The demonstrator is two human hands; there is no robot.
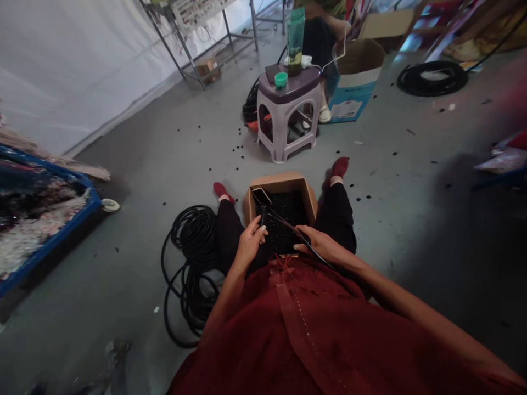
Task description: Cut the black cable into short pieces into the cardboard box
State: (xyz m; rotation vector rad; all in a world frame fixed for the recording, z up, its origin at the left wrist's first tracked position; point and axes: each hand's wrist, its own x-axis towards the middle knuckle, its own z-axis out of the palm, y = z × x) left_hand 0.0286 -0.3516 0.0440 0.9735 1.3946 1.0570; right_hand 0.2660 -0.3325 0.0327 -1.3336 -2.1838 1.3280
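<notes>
Between my legs stands an open cardboard box [310,196] with many small black pieces [288,206] in it. My left hand [250,240] is over the box's near left part, fingers closed around a short black piece [263,216]. On the right side of the box, my right hand [315,241] is closed on a long thin black strand [319,257], which runs from over the box back past the wrist; its exact kind is unclear. A dark flat rectangle with a light rim [261,196], like a phone, leans in the box's far left corner.
Coiled black cable [195,236] lies on the floor by my left leg. Ahead, a plastic stool [284,99] carries a green bottle [295,41] and a green cap [280,80]. A person sits behind it, near a blue-and-white carton [352,90]. Left is a blue-framed cart [88,189].
</notes>
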